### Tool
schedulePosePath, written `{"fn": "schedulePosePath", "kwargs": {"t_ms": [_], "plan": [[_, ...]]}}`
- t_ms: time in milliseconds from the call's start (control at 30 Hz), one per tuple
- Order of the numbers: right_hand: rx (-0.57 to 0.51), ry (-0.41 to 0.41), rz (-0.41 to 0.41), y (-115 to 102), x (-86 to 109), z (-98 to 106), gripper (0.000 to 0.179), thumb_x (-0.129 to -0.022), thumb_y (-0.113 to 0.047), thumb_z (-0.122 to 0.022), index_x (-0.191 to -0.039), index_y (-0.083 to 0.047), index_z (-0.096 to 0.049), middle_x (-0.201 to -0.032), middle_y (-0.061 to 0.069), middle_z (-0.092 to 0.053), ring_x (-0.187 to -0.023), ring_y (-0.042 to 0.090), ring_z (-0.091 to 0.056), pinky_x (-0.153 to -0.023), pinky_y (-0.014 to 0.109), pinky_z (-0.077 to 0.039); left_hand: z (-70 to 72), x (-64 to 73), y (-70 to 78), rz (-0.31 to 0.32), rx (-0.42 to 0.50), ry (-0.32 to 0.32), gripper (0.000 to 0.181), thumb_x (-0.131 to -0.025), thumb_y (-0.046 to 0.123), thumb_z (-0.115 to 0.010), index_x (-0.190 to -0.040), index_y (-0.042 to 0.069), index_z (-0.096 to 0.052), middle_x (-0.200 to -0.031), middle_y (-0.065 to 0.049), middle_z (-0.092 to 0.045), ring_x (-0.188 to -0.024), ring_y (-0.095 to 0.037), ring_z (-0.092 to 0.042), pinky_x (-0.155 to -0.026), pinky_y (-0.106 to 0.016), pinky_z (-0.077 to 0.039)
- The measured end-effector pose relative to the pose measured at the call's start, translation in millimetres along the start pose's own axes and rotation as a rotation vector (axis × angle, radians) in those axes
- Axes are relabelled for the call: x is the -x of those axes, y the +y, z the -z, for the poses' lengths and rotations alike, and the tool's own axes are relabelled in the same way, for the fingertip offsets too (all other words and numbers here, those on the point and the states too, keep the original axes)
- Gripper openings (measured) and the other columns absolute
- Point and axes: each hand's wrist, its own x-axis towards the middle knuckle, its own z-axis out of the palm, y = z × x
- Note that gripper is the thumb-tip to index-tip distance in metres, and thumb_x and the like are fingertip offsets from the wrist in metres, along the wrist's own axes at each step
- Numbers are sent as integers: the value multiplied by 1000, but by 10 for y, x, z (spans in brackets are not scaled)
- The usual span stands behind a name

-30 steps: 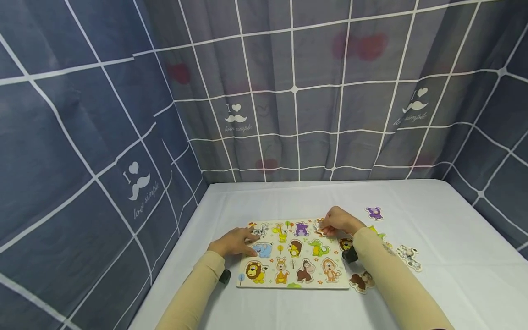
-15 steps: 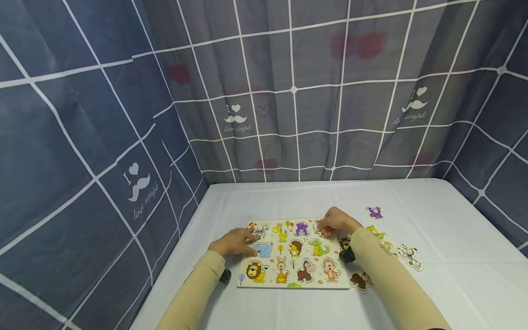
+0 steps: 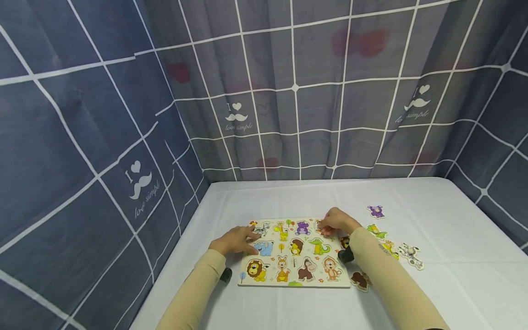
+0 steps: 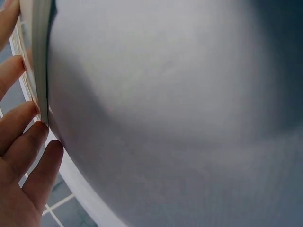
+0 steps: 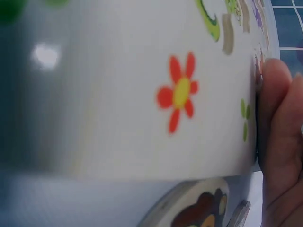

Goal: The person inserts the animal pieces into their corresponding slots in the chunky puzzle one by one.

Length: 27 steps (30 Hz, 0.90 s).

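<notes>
A wooden animal puzzle board [image 3: 272, 261] lies flat on the white table, with pictures such as a zebra, giraffe, elephant, lion and monkey. My left hand [image 3: 236, 240] rests on its left edge, fingers spread over the zebra and elephant. In the left wrist view, fingers [image 4: 26, 142] touch the board's edge [image 4: 41, 61]. At the top right corner, my right hand [image 3: 337, 221], fingers bent, pinches a small puzzle piece [image 3: 318, 225], mostly hidden by the fingers. The right wrist view shows the thumb side [image 5: 279, 123] against the board [image 5: 118, 113].
Loose pieces lie right of the board: a purple hippo [image 3: 376, 211], a green crocodile [image 3: 376, 231], a giraffe [image 3: 389, 248], a zebra [image 3: 410, 255], a lion [image 3: 345, 242] and a brown animal [image 3: 360, 281]. Grid-patterned curtains [image 3: 272, 114] surround the table [image 3: 453, 238].
Both hands stay almost in place; the right fingers shift very slightly at the top right corner. The right forearm moves a little, baring more of the crocodile and giraffe pieces.
</notes>
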Motion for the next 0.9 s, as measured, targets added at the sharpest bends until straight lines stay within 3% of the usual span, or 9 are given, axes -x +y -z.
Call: {"fn": "schedulePosePath", "kwargs": {"t_ms": [233,567,900], "plan": [[-32,16,-6,100,86,61,12,-92,-3,-67,-86,6,-61,-58,4,-65,-47,8,-62,-50,20,-55,-25,-58,91,-19,10,-20,62,-78,41,-84,-134,25,-65,-160,-8,-39,-149,-41,-32,-121,-59,-28],[197,90,97,60,111,49,28,-89,-9,-71,-63,-6,-63,-53,1,-64,-45,7,-55,-48,20,-47,-4,-47,80,-7,-13,-18,62,-79,42,-83,-135,24,-64,-160,-10,-39,-149,-41,-32,-122,-57,-27],[226,120,92,-42,90,-34,24,-84,-8,-76,-64,-1,-66,-53,3,-65,-45,9,-58,-49,22,-51,4,20,39,-2,4,-1,62,-78,41,-84,-134,22,-64,-159,-13,-40,-148,-43,-32,-121,-59,-27]]}}
